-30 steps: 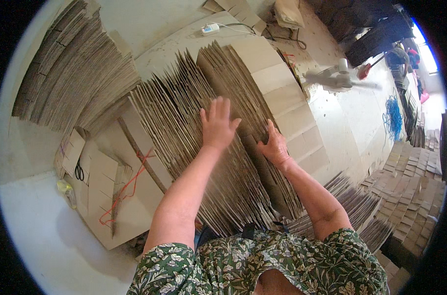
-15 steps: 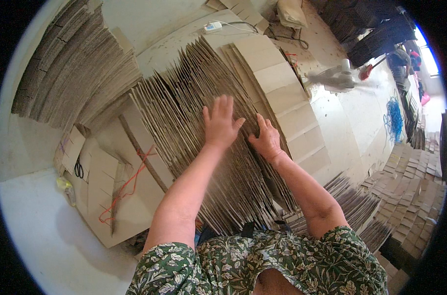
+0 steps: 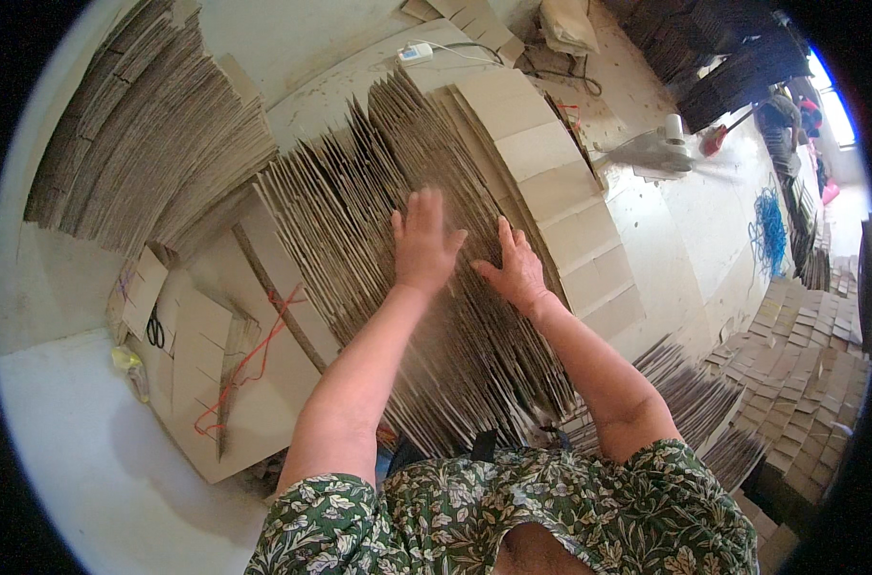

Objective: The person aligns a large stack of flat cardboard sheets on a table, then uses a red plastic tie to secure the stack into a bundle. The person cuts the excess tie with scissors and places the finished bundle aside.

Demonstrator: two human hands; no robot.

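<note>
A long row of thin cardboard sheets [image 3: 331, 220] stands on edge in front of me, packed side by side with their upper edges showing. Over its middle is my left hand [image 3: 424, 240], fingers spread and somewhat blurred; whether it touches the edges I cannot tell. My right hand [image 3: 518, 271] rests along the row's right side, thumb apart from the fingers, with nothing gripped in it. Just right of that hand lie flat overlapping cardboard pieces [image 3: 561, 182].
At the left rises a tall cardboard stack [image 3: 149, 134]. Below it are scissors [image 3: 155, 331], red string [image 3: 254, 369] and a yellow-capped bottle [image 3: 127, 364]. A fan [image 3: 661, 149], blue string [image 3: 768, 230] and more cardboard stacks [image 3: 781, 355] stand to the right. A person [image 3: 779, 120] is far right.
My left hand has shifted slightly left. The fingers of my right hand have moved a little left and spread more. Some sheets under my hands have parted and lean differently.
</note>
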